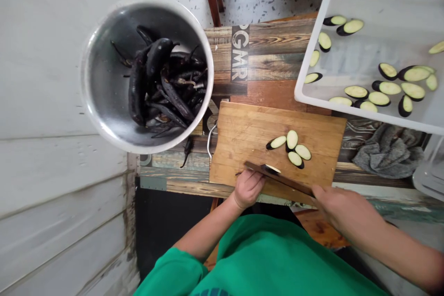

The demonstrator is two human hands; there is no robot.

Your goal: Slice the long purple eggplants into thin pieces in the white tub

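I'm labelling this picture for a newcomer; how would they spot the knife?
Start at the wooden cutting board on the table. Across its lower part, the knife slants from the right hand up past the left hand. It is the long, narrow, dark strip, unlike the short, pale-faced eggplant slices nearby.

The right hand (331,201) encloses and conceals the handle of the knife (291,184), the left hand (249,189) obscures most of the held eggplant (238,174), the uppermost eggplants (137,88) in the pot (107,88) hide those beneath, and the right edge truncates the white tub (374,46) and clear container (430,171).
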